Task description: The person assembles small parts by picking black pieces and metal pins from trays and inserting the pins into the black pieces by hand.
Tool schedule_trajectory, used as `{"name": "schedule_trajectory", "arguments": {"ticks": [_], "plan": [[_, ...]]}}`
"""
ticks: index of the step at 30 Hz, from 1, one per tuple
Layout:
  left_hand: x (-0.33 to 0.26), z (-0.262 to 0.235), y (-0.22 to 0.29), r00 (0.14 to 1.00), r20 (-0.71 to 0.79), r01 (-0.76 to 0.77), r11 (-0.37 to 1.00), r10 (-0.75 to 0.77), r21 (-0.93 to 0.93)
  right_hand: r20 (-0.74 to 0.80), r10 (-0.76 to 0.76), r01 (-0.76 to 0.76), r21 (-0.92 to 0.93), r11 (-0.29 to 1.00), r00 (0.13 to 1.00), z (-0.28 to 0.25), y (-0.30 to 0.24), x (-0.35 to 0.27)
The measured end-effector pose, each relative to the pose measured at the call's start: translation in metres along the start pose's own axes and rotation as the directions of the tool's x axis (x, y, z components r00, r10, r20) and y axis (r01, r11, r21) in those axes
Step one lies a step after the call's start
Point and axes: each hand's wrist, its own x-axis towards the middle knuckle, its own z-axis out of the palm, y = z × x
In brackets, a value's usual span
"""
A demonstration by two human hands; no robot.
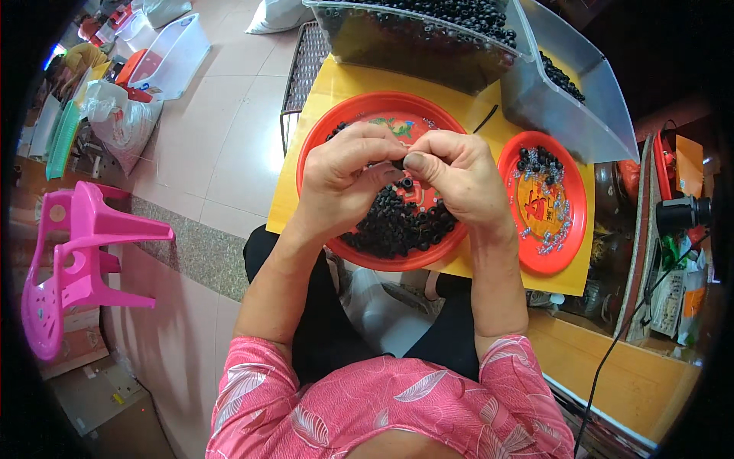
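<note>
My left hand (344,176) and my right hand (462,180) meet over a round red tray (397,265), both closed in a pinch with thumb and forefinger tips nearly touching. Between the fingertips is a small black piece (397,164), partly hidden by the fingers; its exact form is hard to make out. Many small black ring-like pieces (394,226) lie heaped in the near part of the tray, below my hands. To the right, a smaller oval red tray (579,206) holds some black pieces (539,162) and small clear pieces (556,241).
Both trays rest on a yellow board (317,88). Behind stands a clear bin (413,53) full of black pieces, with another bin (562,126) at its right. A pink plastic chair (103,218) stands left. A black cable (604,359) runs down the right side.
</note>
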Motion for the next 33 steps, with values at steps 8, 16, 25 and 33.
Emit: {"name": "schedule_trajectory", "arguments": {"ticks": [8,16,25,33], "plan": [[0.001,0.005,-0.006,0.998,-0.067,-0.011,0.999,0.014,0.033,-0.044,-0.043,0.042,-0.029,0.999,0.998,0.002,-0.001,0.000],[0.001,0.002,-0.006,0.999,-0.052,0.010,1.000,-0.011,-0.023,-0.026,0.119,-0.105,0.310,0.945,0.993,0.002,0.002,0.001],[0.001,0.004,-0.006,0.995,-0.076,-0.062,0.996,0.067,0.068,-0.030,0.059,-0.043,0.368,0.929,0.998,0.005,0.008,0.004],[0.003,0.004,-0.005,0.987,-0.059,-0.142,0.984,0.149,0.109,-0.009,0.086,-0.079,0.298,0.951,0.996,0.005,0.003,0.003]]}}
